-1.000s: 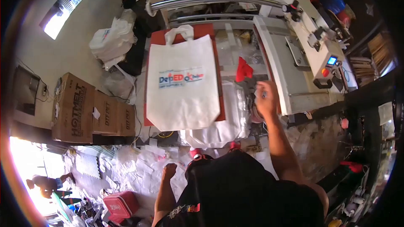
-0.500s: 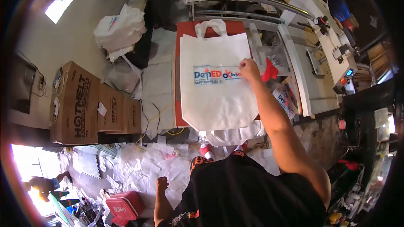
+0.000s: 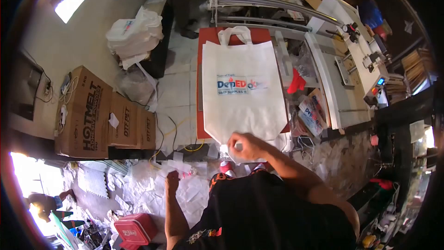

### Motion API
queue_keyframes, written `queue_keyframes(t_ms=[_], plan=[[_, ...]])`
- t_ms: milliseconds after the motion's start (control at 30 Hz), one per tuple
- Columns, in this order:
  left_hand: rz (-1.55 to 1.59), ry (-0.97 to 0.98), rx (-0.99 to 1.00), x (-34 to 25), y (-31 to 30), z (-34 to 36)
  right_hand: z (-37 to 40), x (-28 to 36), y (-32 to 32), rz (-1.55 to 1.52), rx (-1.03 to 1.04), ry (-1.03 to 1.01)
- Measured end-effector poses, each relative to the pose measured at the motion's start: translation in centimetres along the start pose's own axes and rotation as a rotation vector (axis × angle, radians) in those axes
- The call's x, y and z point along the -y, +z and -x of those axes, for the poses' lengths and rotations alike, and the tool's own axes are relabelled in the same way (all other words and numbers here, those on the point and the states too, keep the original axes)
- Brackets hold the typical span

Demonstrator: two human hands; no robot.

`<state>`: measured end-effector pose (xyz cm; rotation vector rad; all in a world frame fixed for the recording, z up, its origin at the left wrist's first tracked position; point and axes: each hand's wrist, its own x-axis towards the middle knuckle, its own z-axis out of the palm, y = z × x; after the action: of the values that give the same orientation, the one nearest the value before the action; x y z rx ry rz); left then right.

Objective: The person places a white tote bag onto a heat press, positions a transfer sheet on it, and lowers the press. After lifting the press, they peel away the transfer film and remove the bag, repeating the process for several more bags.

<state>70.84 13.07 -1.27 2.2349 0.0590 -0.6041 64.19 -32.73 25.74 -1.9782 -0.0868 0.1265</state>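
Lower centre, the right hand curls by the white bag, grip unclear; light handling seems best. Lower left, the left hand fists.

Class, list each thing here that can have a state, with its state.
Bag, flat, print up.
Red board, mostly covered.
Other white bags, heaped.
Red cloth, crumpled.
Screen, lit.
Red cooler, closed.
Left grip, curled shut.
Right grip, curled at the bag's lower edge, hold unclear.

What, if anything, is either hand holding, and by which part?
Right hand: curled at the bottom edge of the white bag; can't tell whether it grips anything. Left hand: closed, away from the bag, nothing visible in it.
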Motion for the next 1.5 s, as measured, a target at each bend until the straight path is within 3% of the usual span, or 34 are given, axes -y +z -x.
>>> queue_keyframes(t_ms=[67,133,233,300,333,433,500,567,633,667,700,767,800,833,933,967,1033,1100,1133,1167,1200,1233,1267,1300,1333,1367,1400,1433,1467,1500], plan=[[-0.004,0.058,-0.043,-2.2,-0.5,-0.9,0.4,-3.7,-3.1,0.193,-0.291,0.067],[0.113,0.266,-0.096,-3.6,-0.3,-2.5,-0.6,-6.5,-8.1,0.411,-0.626,0.158],[0.113,0.204,-0.067,-6.5,-0.1,-1.4,-3.4,-11.0,-14.7,0.639,-0.851,0.177],[0.106,0.140,-0.019,-5.1,0.9,-0.3,-6.0,-14.3,-17.5,0.718,-0.806,0.054],[0.053,0.200,-0.060,-1.9,2.0,0.0,-7.0,-14.8,-18.0,0.711,-0.802,0.052],[-0.204,0.265,-0.022,3.6,3.3,3.1,-9.6,-15.1,-19.5,0.894,-0.695,0.172],[-0.858,0.782,0.089,7.0,2.3,5.3,-10.4,-14.2,-20.4,0.721,-0.479,0.505],[-1.012,0.699,0.165,10.3,2.5,8.5,-10.3,-13.2,-20.3,0.728,-0.450,0.523],[-0.145,-0.395,0.222,14.6,3.4,10.6,-10.2,-13.2,-19.9,0.742,-0.431,0.541],[-0.140,-0.392,0.218,15.6,3.1,12.1,-10.3,-14.5,-19.2,0.795,-0.576,0.418],[-0.160,-0.240,0.256,16.2,2.7,13.5,-10.0,-13.7,-18.2,0.842,-0.717,0.292],[-0.177,-0.086,0.292,16.6,2.4,14.3,-9.8,-10.9,-13.4,0.722,-0.765,0.230],[-0.119,-0.212,0.295,16.1,2.5,14.3,-9.3,-10.0,-10.6,0.538,-0.660,0.122],[-0.062,-0.339,0.298,15.7,2.7,14.1,-8.3,-7.3,-7.3,0.419,-0.449,0.170],[-0.107,-0.313,0.304,13.9,2.6,11.7,-4.2,-4.2,2.8,0.224,0.145,-0.087],[-0.111,-0.313,0.304,14.0,2.7,10.6,-2.3,-2.5,5.5,0.072,0.228,-0.159],[-0.116,-0.080,0.192,14.5,3.2,7.8,0.9,-0.6,7.2,-0.147,0.409,-0.028],[-0.240,0.148,0.207,14.2,3.3,5.1,3.8,-4.3,7.7,-0.128,0.301,0.061],[-0.359,0.300,0.259,13.6,3.3,3.8,5.7,-8.2,7.6,-0.123,0.205,0.205],[-0.363,0.297,0.264,12.1,3.2,3.4,8.2,-13.7,7.3,-0.117,0.108,0.348],[-0.214,0.092,0.221,9.5,3.1,3.9,11.9,-21.1,7.2,-0.067,0.025,0.502],[-0.065,-0.113,0.176,7.0,3.1,4.2,16.2,-20.4,4.3,-0.162,-0.126,0.794],[-0.080,-0.245,0.178,4.7,3.0,4.3,22.8,-28.5,2.6,-0.208,-0.159,0.710],[-0.086,-0.249,0.180,4.0,3.0,4.0,31.6,-34.6,1.6,0.442,0.123,0.545],[-0.107,-0.224,0.219,4.4,3.4,2.9,40.0,-40.3,0.7,1.113,0.280,0.303],[-0.127,-0.197,0.255,5.0,3.8,1.5,45.5,-40.1,0.4,1.123,0.378,0.874],[-0.208,0.078,0.227,5.6,4.0,-0.2,49.1,-37.2,-0.5,1.180,0.322,0.992],[-0.229,0.220,0.200,5.4,4.0,-1.5,51.7,-35.1,-1.5,0.969,0.266,1.295],[-0.255,0.361,0.166,4.9,4.0,-2.8,54.6,-35.6,-1.5,0.911,0.171,1.435],[-0.223,0.375,0.131,2.1,4.1,-4.2,57.1,-37.7,-1.2,0.914,0.048,1.487]])
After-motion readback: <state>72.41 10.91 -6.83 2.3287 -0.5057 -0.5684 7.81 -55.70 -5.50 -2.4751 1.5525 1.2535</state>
